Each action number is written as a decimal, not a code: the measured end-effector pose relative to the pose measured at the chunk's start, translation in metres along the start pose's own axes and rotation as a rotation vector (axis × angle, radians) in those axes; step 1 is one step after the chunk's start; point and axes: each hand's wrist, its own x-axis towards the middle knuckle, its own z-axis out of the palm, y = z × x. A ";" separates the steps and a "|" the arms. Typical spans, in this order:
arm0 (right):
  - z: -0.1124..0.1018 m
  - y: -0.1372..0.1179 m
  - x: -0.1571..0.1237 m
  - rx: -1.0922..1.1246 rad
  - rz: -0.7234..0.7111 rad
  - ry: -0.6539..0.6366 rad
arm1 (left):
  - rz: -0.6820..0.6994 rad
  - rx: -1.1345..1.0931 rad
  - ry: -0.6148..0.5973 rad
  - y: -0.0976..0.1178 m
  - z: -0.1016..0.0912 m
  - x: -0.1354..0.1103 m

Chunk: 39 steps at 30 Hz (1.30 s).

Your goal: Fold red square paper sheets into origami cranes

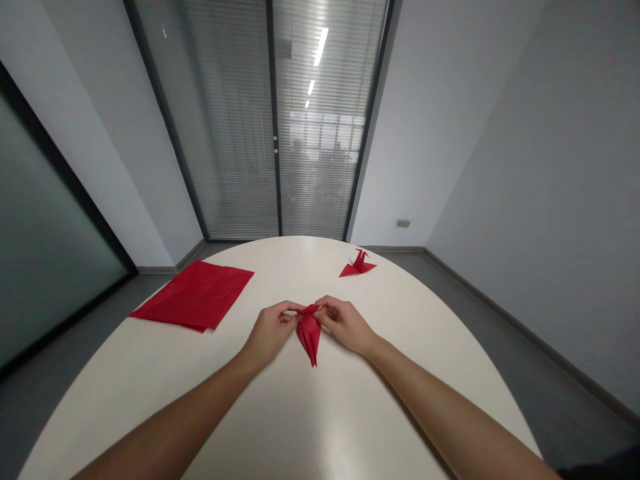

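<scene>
A piece of folded red origami paper (310,335) is held between my two hands above the middle of the table. Its narrow split point faces me, and its folded-over top edge lies away from me. My left hand (273,331) pinches the upper left edge between thumb and fingers. On the other side, my right hand (346,325) grips the upper right edge the same way. The fingertips cover part of the top fold.
Flat red paper sheets (197,297) lie at the left of the round white table (280,427). A finished red paper crane (359,265) stands near the far right edge. Beyond the table are a glass door with blinds (320,180) and grey walls.
</scene>
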 end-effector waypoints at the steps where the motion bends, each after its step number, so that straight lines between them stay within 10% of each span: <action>1: 0.000 0.000 0.000 -0.021 0.000 -0.001 | 0.005 0.005 0.001 -0.002 0.000 0.000; 14: -0.004 -0.003 0.002 0.143 -0.041 -0.009 | 0.211 0.063 0.024 -0.006 -0.006 0.003; 39: -0.002 -0.002 0.004 0.261 0.040 0.081 | -0.018 -0.036 0.026 0.003 0.003 -0.002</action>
